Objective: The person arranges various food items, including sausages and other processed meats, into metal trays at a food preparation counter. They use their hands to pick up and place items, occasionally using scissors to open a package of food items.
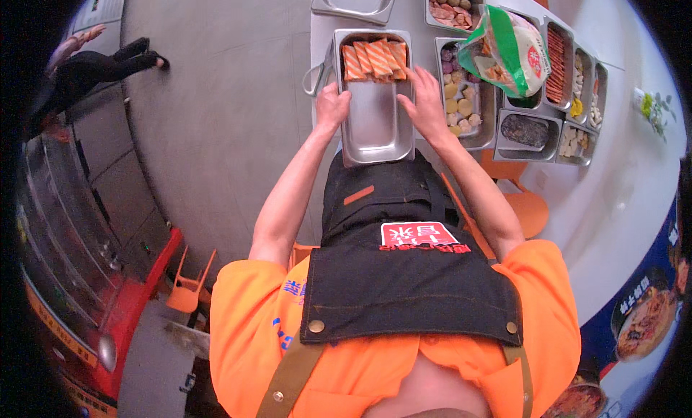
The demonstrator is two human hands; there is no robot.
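Observation:
A long steel food pan (pixel 378 153) lies in front of me at the near edge of the table. Several orange-and-white striped pieces (pixel 381 59) lie overlapping in its far end; the near part shows bare metal. My left hand (pixel 332 107) grips the pan's left rim, its thumb over the edge. My right hand (pixel 425 101) is at the right rim, thumb and fingers apart, its fingertips close to the rightmost striped piece; whether they touch it cannot be told. Scissors (pixel 319 77) with a pale handle lie left of the pan, partly hidden by it.
Beside the pan, a steel tray (pixel 489 142) holds yellow and purple pieces. A green-and-clear plastic bag (pixel 508 50) rests over further steel pans at right. An empty-looking tray (pixel 354 9) lies beyond. Orange chairs (pixel 521 212) stand nearby; another person (pixel 92 72) is far left.

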